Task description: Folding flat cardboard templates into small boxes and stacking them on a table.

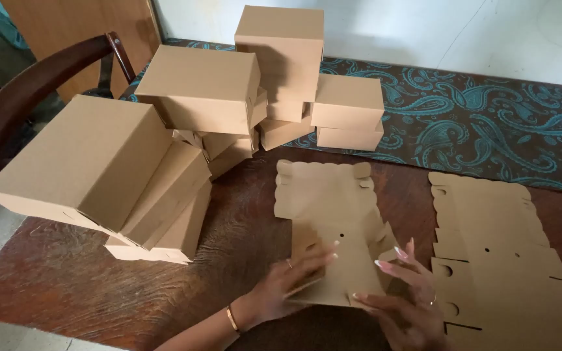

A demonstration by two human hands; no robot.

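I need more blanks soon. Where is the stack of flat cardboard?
The stack of flat cardboard blanks lies on the wooden table, just beyond the right hand.

A flat brown cardboard box [333, 227], not folded up yet, lies on the wooden table in front. Its top edge is wavy and it has small round holes. The left hand [287, 286] and the right hand [404, 296] press on its near end. Just to the right lies a pile of flat box sheets [502, 247] of the same brown. Behind and to the left stands a heap of made-up brown boxes [203, 91], stacked and leaning. The biggest box [79, 162] tilts at the far left.
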